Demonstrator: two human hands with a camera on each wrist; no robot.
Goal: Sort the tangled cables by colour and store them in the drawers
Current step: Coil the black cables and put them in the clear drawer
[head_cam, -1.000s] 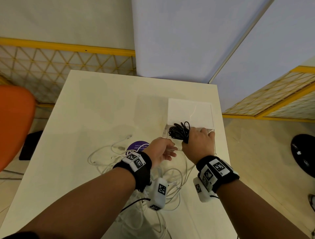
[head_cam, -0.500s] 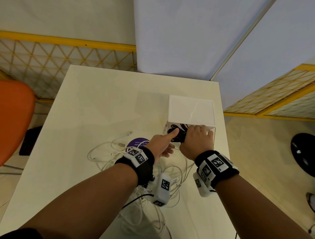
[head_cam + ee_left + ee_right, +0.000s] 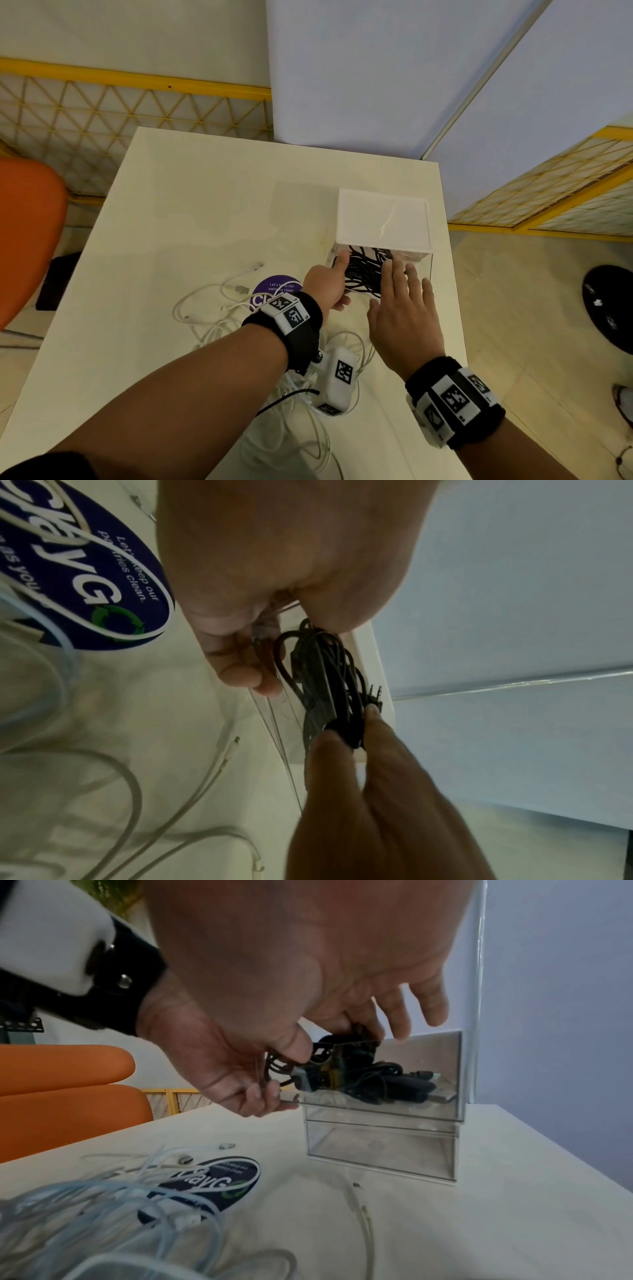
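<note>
drawer unit (image 3: 383,219) stands near the desk's (image 3: 191,219) right edge, toward the far right corner; bare desk surface lies to its left and behind it. top drawer (image 3: 383,1096) pulled out toward the person, black cables (image 3: 363,272) bundled inside it; lower drawer (image 3: 382,1146) pushed in and see-through. white cables (image 3: 219,308) sprawl on the desk near the front, lying over a round purple sticker (image 3: 279,291). left hand (image 3: 325,284) reaches to the drawer's left front corner, thumb up at the cable bundle, other fingers curled under the drawer's front lip. right hand (image 3: 404,308) hovers palm down over the drawer's front, fingers (image 3: 394,274) straight and slightly spread, tips on the black bundle. left wrist view adds: right fingertips (image 3: 373,712) touch the black loops, and audio-jack plugs stick out beside them. right wrist view adds: both drawers are clear-walled, a black block sits among the cables, and one loose white cable end (image 3: 358,1187) lies on the desk in front of the unit. orange chair (image 3: 27,236) at the desk's left side.
</note>
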